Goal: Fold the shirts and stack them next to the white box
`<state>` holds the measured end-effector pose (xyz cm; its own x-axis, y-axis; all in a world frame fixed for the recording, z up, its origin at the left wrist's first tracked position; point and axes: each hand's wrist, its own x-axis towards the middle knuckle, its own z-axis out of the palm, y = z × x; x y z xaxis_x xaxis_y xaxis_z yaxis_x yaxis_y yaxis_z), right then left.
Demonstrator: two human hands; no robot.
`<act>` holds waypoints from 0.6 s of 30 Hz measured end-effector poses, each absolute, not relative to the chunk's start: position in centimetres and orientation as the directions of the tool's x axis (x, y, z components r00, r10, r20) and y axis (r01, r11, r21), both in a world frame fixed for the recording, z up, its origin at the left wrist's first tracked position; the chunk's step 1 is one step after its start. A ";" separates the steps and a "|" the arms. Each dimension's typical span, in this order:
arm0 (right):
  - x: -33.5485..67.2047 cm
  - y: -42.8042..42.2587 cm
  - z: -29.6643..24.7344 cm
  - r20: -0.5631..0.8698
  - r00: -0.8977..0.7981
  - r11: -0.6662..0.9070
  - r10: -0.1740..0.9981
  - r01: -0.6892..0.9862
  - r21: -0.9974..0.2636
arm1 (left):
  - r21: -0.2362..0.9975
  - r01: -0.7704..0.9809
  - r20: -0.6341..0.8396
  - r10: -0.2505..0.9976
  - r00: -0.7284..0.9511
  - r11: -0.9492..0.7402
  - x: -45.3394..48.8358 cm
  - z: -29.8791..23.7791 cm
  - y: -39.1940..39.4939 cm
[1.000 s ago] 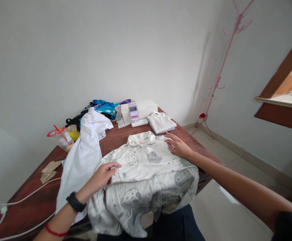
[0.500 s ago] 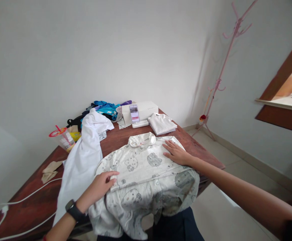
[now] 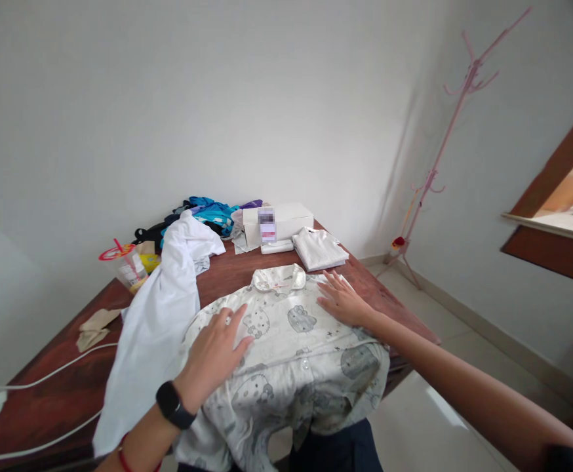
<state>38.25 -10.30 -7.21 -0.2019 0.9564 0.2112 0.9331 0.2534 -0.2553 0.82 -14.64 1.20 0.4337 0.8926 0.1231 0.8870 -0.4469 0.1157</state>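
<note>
Compared with the frame half a second earlier, the left hand [image 3: 217,357] has shifted from the garment's side further onto its front, its fingers now spread, while the right hand [image 3: 343,298] stays near the opposite shoulder. The two hands are well apart, and neither is clamped on anything: the right lies with fingers fanned on the cloth; whether the left palm presses down or hovers cannot be told. Between and beneath them is the printed shirt [image 3: 286,341], white with grey cat-like figures, its collar toward the wall, its lower part hanging over the near edge of the dark red-brown table [image 3: 45,406]. The left wrist bears a black watch [image 3: 171,400] and, further up the forearm, a red band [image 3: 124,452]. Just left of the shirt stretches a plain white garment [image 3: 149,347]; beyond the collar, toward the right, sits a folded white garment [image 3: 320,249], near a white box [image 3: 291,219]. Further left are a heap of blue and dark clothes [image 3: 215,216], a clear cup [image 3: 128,265] with a red straw, and a white cable [image 3: 55,373]. A pink coat stand [image 3: 444,141] rises from the floor at right.
</note>
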 end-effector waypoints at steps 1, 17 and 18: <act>38.3 -10.0 -7.1 0.201 -0.218 0.268 0.955 0.924 -0.272 | 0.161 0.823 0.164 0.837 0.521 -0.544 1.9 0.9 -14.7; 37.5 -7.9 -6.9 -0.060 -0.196 0.176 0.979 0.954 -0.242 | 0.215 0.818 0.184 0.845 0.503 -0.534 4.6 -7.0 -13.5; 37.0 -8.0 -6.4 -0.053 -0.206 0.188 0.977 0.954 -0.236 | 0.219 0.818 0.186 0.846 0.500 -0.532 4.6 -6.9 -13.5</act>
